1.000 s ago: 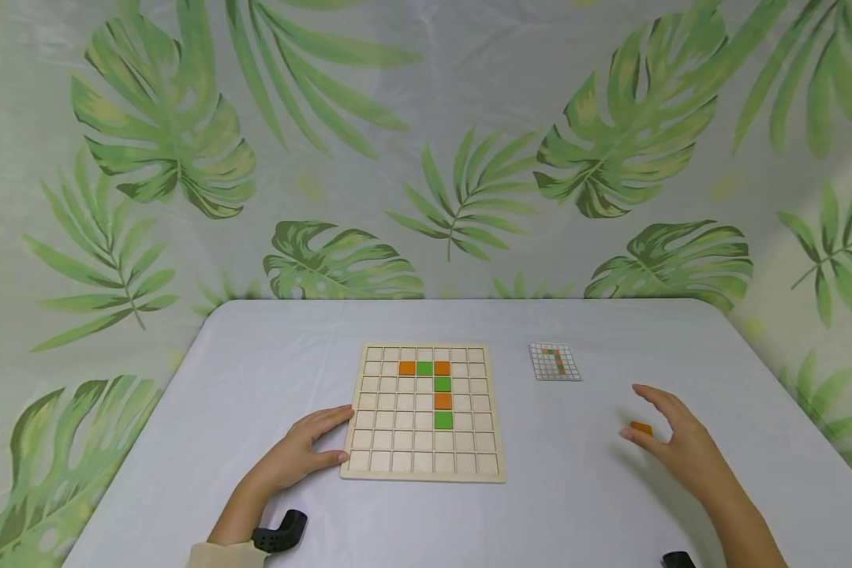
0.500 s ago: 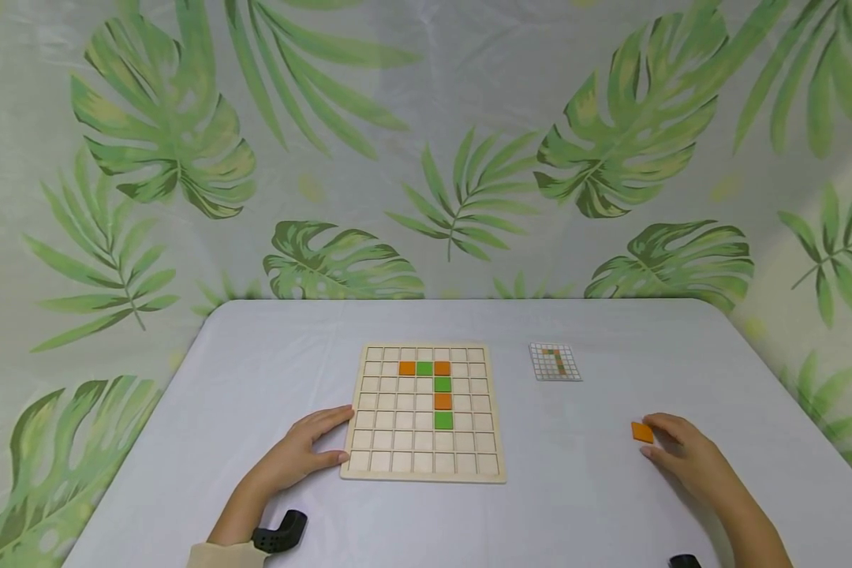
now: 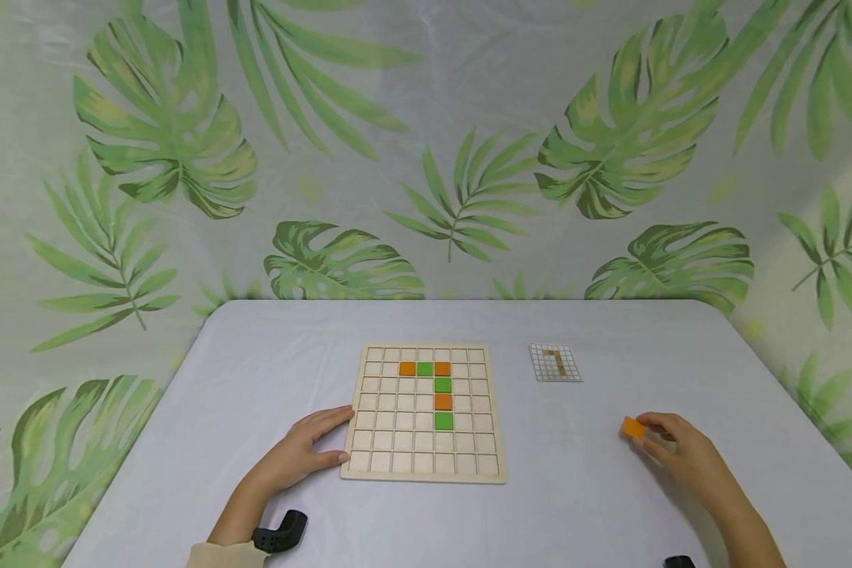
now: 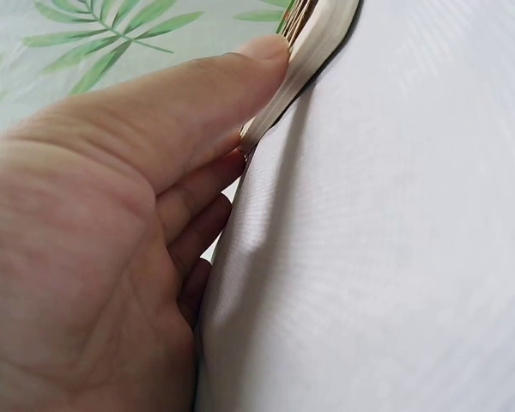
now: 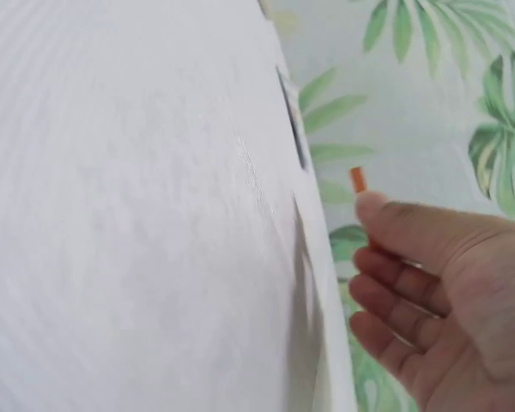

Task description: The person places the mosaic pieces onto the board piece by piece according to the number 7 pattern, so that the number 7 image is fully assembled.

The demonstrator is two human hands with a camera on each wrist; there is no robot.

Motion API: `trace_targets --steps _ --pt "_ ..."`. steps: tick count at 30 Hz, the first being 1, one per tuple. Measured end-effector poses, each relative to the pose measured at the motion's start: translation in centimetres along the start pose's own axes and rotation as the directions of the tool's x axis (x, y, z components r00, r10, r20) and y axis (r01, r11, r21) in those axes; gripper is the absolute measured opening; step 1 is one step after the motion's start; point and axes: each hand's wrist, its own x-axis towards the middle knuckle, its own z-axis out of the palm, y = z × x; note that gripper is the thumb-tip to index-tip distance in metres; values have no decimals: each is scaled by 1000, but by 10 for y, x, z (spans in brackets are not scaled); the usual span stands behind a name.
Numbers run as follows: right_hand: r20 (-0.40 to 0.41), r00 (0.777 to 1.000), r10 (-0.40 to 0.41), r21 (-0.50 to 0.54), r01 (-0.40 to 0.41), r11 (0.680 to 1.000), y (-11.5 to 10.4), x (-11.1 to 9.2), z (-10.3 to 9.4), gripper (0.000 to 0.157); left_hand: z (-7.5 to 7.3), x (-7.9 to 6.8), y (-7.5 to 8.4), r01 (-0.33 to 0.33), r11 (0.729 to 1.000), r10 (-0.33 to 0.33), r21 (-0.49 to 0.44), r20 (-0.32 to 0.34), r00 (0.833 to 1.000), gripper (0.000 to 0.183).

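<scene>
A square wooden grid board [image 3: 397,442] lies on the table, with orange and green tiles set in its cells as a short row and a column running down from its right end. My left hand [image 3: 305,450] rests at the board's left edge, thumb and fingertips touching its side; the left wrist view shows the thumb [image 4: 262,64] against the wooden rim. On the right, my right hand [image 3: 685,457] pinches an orange square tile [image 3: 633,427] between thumb and fingers. In the right wrist view the tile [image 5: 358,178] appears edge-on, above the table surface.
A small card [image 3: 555,362] printed with a grid and a similar orange and green pattern lies right of the board. The white-covered table [image 3: 561,505] ends at a leaf-patterned curtain [image 3: 461,158] behind. A black wrist device [image 3: 282,532] sits at the left wrist.
My right hand has come down to the orange tile, taken it between thumb and fingers, and moved it slightly left and up. The left hand and the board have stayed put.
</scene>
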Motion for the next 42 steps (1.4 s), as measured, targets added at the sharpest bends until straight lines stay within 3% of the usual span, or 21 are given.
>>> trace_targets --steps 9,15,27,34,38,42 --pt "-71 991 -110 15 112 994 -43 19 8 33 -1 -1 2 18 1000 -18 6 5 1000 69" --pt "-64 980 -188 46 191 981 -77 34 21 32 -1 -1 2 1 1000 -1 11 3 1000 69" --pt "16 944 -328 154 322 934 -137 57 57 33 0 -1 2 -22 999 22 25 0 1000 68" --pt "75 903 -424 222 399 889 -154 62 85 31 0 0 2 -29 999 29 25 -9 1000 68" --pt "123 896 -427 245 389 888 -161 62 99 29 0 0 2 -20 1000 20 21 -6 1000 68" --pt "172 910 -377 270 324 907 -168 60 109 28 -1 0 2 -12 1000 12 19 -2 1000 69"
